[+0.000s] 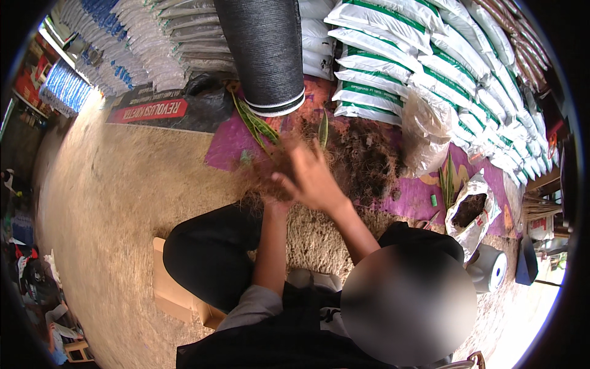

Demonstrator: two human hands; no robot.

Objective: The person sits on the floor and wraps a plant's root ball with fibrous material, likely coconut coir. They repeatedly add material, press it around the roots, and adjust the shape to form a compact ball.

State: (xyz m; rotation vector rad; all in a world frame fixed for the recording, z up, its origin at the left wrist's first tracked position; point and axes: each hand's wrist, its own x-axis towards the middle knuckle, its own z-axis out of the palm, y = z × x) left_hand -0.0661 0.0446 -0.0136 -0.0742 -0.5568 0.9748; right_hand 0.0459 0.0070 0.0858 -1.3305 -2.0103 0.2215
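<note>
Two-handed at a blurred clump of brown fibre (pixel 247 179), above the near edge of the purple sheet (pixel 218 147); right hand (pixel 314 178) blurred, fingers loosely spread, gripping nothing visible; left hand (pixel 275 197) mostly hidden, grip impossible to tell.

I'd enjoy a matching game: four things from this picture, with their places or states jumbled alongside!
Things:
1. Tall black ribbed cylinder
2. Tan cardboard box
3. Crumbly dark-brown soil heap
4. White plastic sack

Places or states:
A. Just right of the person's right hand
B. Open, dark material inside
C. Top centre of the picture
D. Lower left of the picture

Pairs: 1-C, 2-D, 3-A, 4-B
</note>
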